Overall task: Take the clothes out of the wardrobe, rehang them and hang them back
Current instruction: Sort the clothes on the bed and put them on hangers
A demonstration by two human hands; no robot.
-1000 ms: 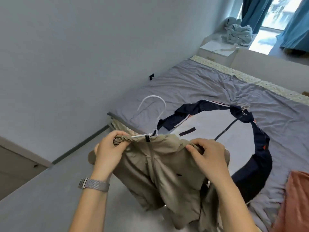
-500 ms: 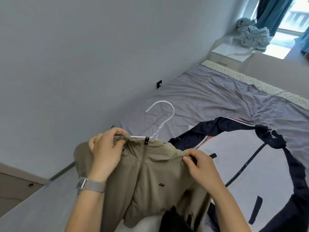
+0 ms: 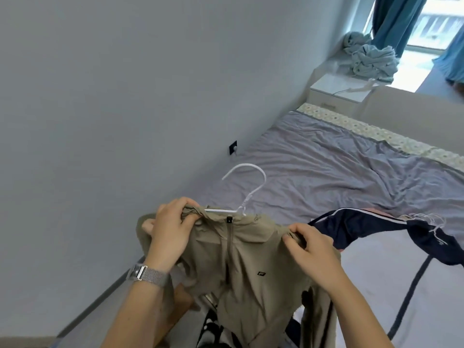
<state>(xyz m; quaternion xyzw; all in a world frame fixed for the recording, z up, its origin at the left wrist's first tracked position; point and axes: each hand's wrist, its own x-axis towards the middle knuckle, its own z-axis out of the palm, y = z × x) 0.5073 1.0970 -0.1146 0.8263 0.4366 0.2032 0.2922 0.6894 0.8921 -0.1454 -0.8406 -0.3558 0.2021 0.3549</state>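
Khaki jacket [image 3: 251, 267] shoulders pinched, left hand [image 3: 170, 234], right hand [image 3: 311, 249]

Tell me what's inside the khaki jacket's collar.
A white hanger: its hook and a short bar show above the khaki jacket. The hanger's arms are hidden under fabric gripped by both hands.

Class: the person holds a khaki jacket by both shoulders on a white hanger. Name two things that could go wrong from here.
1. The left hand bunches the khaki jacket off the white hanger bar, so that shoulder may slip off.
2. The jacket's hem could snag the navy jacket on the bed.
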